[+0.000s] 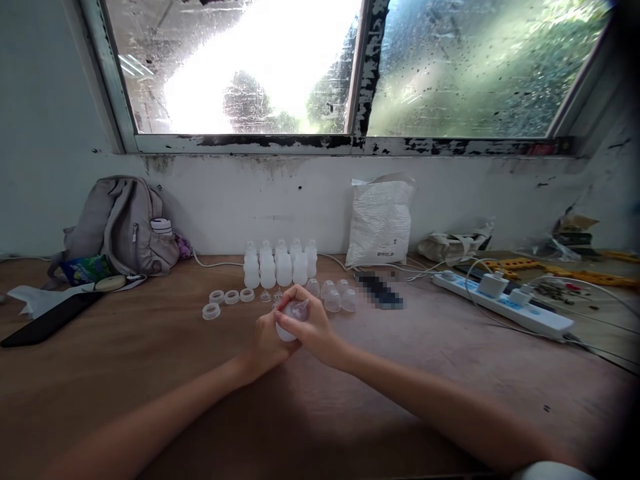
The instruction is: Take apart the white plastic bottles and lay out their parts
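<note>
Both hands are closed around a whitish baby bottle [286,333] held above the table. My left hand [268,339] wraps its body from the left. My right hand [314,327] grips round its top, where a clear nipple [300,309] shows between thumb and fingers. Just beyond stand several capped baby bottles [283,267] in rows. To the left lie several translucent screw rings [231,297]. Clear nipples [265,296] sit right behind my hands, partly hidden by them. Several clear bottle caps [332,300] stand to the right of my right hand.
A grey backpack [123,227] and a black flat object [50,320] lie at the left. Against the wall leans a white plastic bag [380,223]. A power strip [505,307] with plugs and cables crosses the right side, near yellow strips [575,273]. A blurred dark object [380,291] lies beyond the caps.
</note>
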`<state>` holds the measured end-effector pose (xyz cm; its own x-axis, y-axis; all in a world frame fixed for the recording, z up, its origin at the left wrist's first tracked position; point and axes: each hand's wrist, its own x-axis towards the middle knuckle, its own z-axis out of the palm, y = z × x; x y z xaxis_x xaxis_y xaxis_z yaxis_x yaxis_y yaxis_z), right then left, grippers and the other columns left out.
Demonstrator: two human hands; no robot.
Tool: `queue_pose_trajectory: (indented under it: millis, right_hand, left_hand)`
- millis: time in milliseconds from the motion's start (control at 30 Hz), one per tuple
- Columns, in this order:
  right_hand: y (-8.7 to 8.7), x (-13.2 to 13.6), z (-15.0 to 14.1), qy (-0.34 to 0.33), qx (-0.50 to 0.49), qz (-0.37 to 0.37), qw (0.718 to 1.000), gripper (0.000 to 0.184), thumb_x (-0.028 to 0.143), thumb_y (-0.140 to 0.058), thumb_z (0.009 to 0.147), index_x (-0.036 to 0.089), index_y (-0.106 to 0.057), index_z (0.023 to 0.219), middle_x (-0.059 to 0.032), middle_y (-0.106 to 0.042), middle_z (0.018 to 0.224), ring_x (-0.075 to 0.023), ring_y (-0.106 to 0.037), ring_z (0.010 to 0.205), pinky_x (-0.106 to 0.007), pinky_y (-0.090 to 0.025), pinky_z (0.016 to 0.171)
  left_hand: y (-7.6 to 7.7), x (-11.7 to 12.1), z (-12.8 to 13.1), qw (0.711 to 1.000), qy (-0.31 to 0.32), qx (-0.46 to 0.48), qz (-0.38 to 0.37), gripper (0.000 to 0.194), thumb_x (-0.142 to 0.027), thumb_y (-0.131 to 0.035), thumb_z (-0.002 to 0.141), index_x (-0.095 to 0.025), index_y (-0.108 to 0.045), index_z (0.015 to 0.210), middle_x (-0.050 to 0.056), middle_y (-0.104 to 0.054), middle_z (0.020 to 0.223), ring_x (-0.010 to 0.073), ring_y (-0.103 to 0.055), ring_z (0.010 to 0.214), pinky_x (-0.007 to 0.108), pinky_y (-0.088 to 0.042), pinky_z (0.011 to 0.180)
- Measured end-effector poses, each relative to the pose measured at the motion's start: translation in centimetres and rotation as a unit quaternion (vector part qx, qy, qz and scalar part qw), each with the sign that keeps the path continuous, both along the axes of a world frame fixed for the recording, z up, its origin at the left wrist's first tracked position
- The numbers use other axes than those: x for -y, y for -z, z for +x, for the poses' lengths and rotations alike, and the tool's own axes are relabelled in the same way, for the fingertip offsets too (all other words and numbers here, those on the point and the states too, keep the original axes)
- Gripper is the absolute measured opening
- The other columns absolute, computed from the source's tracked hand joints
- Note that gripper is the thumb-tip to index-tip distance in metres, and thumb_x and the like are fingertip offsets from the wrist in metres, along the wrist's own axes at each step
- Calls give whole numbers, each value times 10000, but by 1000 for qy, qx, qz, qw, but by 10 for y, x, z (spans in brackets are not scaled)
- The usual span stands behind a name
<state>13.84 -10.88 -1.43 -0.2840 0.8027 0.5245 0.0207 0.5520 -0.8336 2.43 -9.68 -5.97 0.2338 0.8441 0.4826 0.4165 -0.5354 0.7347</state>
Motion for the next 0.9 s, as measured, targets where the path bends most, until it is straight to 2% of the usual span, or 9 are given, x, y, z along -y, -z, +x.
queue_pose_trajectory:
  millis: [100,167,267,367,467,533,667,767,900]
  right_hand:
    - [0,-21,8,-25,84,53,995,249,317,-591,717,187,-500,909,-18,-559,861,-145,-526,811,-258,-411,733]
    - [-4,-42,21,-19,127,67,989,265,369,-499,783,188,-507,975,-38,-561,947,-154,-523,883,-268,-406,771]
    - [-10,-79,52,80,199,68,974,306,404,-365,843,178,-557,916,-49,-586,919,-165,-537,877,-285,-412,769]
    - [-7,-113,87,193,327,81,922,264,386,-511,758,176,-590,898,-69,-609,937,-201,-544,898,-307,-411,782]
    - [5,-129,107,245,429,83,866,326,404,-501,761,203,-578,1006,-71,-589,1053,-233,-497,1014,-359,-370,859]
    - [16,-130,108,262,469,88,839,418,459,-491,754,229,-539,1099,-76,-546,1141,-281,-414,1112,-453,-304,907]
    - [35,-124,95,270,545,128,783,499,534,-451,751,268,-488,1172,-77,-440,1269,-335,-202,1242,-613,-67,936]
    - [42,-120,86,260,542,155,784,408,475,-506,745,267,-538,1095,-78,-491,1214,-318,-226,1236,-620,4,936]
    - [38,-119,80,246,473,165,830,261,345,-610,697,210,-582,919,-67,-622,934,-271,-466,1051,-598,-61,952]
  left_hand:
    - [8,-15,-2,998,17,54,-19,296,-204,-608,625,-130,-537,902,54,-609,821,191,-566,754,273,-452,643]
    - [13,-22,-3,994,18,94,-51,341,-269,-619,651,-127,-517,944,57,-598,849,197,-558,784,292,-448,682]
    - [16,-26,-5,994,-1,95,-60,391,-370,-635,650,-139,-512,940,53,-575,872,203,-541,830,322,-426,747]
    - [15,-23,-7,997,-24,62,-40,411,-422,-636,640,-150,-511,923,62,-557,917,202,-524,862,330,-405,778]
    - [15,-21,-6,998,-20,38,-48,441,-442,-662,599,-155,-514,901,53,-560,895,195,-522,834,319,-408,749]
    - [17,-22,-5,997,-12,43,-66,466,-439,-675,582,-159,-510,916,41,-568,867,187,-525,805,305,-415,719]
    - [21,-26,-4,995,4,63,-75,486,-408,-687,576,-162,-504,953,32,-573,861,176,-527,798,288,-421,709]
    - [24,-27,-5,995,9,65,-75,480,-386,-694,574,-157,-504,951,35,-575,864,175,-526,805,288,-421,719]
    - [26,-28,-5,995,11,57,-75,448,-373,-688,584,-148,-506,925,37,-575,861,175,-526,803,290,-424,715]
